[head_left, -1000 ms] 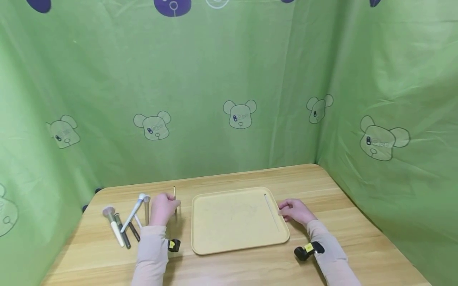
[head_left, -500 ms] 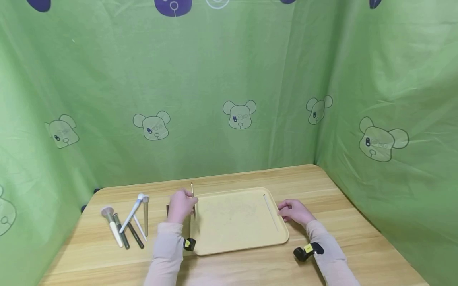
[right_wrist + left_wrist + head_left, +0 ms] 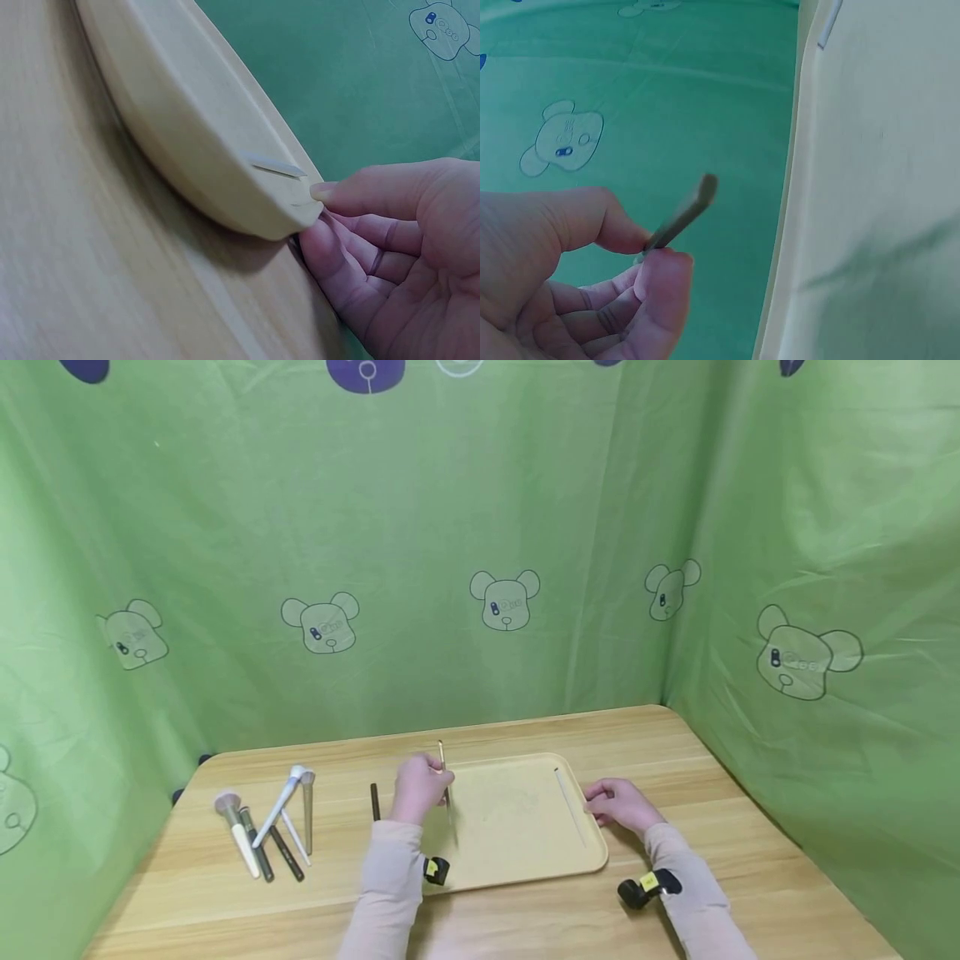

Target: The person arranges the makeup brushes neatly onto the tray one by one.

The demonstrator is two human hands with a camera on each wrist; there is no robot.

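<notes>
My left hand (image 3: 420, 787) pinches a slender makeup brush (image 3: 442, 755) between thumb and fingertip. It hovers over the left part of a pale yellow tray (image 3: 510, 827), and the left wrist view shows the brush (image 3: 682, 217) blurred, one end sticking out past the fingertips. At the tray's right edge, my right hand (image 3: 621, 802) grips the rim, thumb on top and fingers beneath, as the right wrist view of the tray (image 3: 202, 150) shows. Along that side inside the tray lies a thin white brush (image 3: 572, 806) with a dark tip.
Left of the tray, several makeup brushes lie in a loose group, among them a fluffy white-handled one (image 3: 238, 831) and a brown one (image 3: 308, 810). A dark stick (image 3: 375, 802) lies beside the tray, partly behind my left arm. A green curtain (image 3: 420, 668) surrounds the wooden table (image 3: 187, 910).
My left hand has carried the slender brush rightward from the table beside the tray to above the tray's left part. My right hand has stayed at the rim.
</notes>
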